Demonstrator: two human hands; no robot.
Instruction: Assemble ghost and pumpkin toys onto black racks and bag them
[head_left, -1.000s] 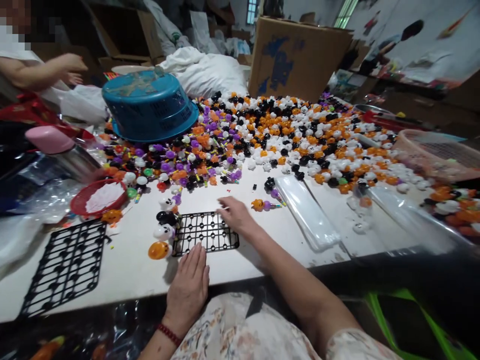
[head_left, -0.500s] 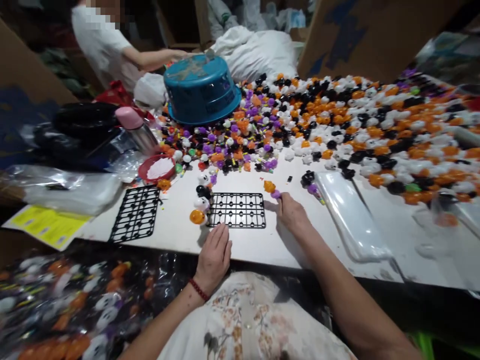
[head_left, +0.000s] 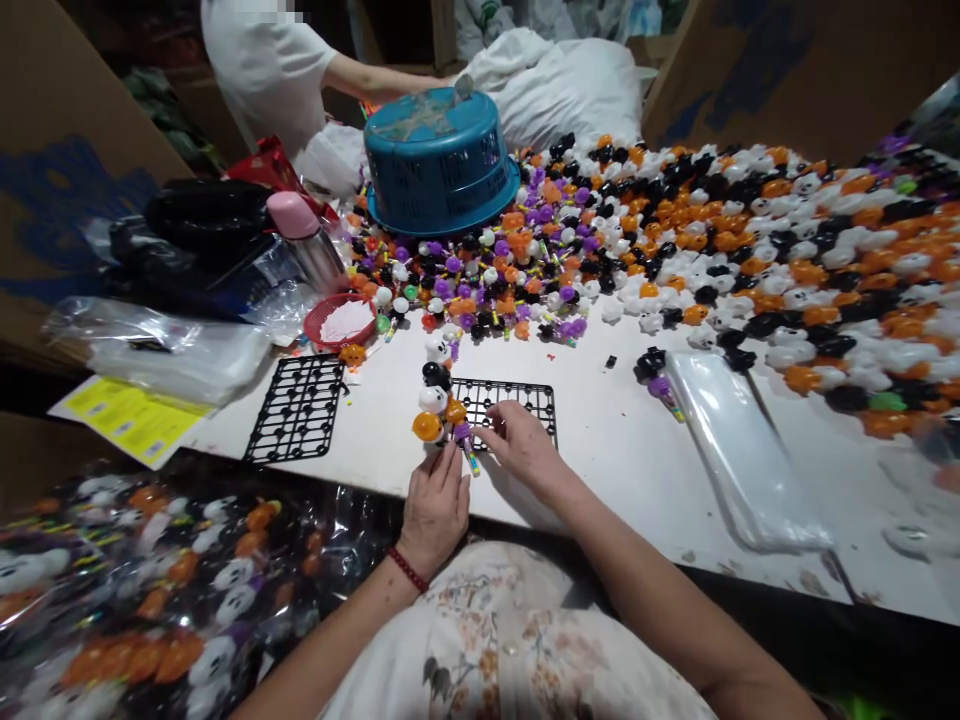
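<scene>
A black plastic grid (head_left: 541,400) lies on the white table in front of me. Along its left edge stand a white ghost head (head_left: 433,400), a black head (head_left: 435,375) and an orange pumpkin head (head_left: 428,427). Beside them a small pumpkin-topped stick (head_left: 463,432), with a purple middle and a striped end, lies tilted over the grid. My left hand (head_left: 436,500) rests at the grid's near left corner, fingers stretched out, tips by the stick. Over the grid, my right hand (head_left: 525,450) has thumb and fingers apart, the thumb tip close to the stick's purple part.
A second black grid (head_left: 296,408) lies to the left, near a red basket (head_left: 339,322) of white stuff. Behind are an upturned blue tub (head_left: 439,165) and heaps of small figures (head_left: 712,240). Clear plastic bags (head_left: 739,450) lie right. A person in white (head_left: 270,70) stands behind.
My right hand has moved left with the pumpkin-topped stick, bringing it beside the heads at the grid's left edge. My left hand stays near the corner. The view has shifted slightly.
</scene>
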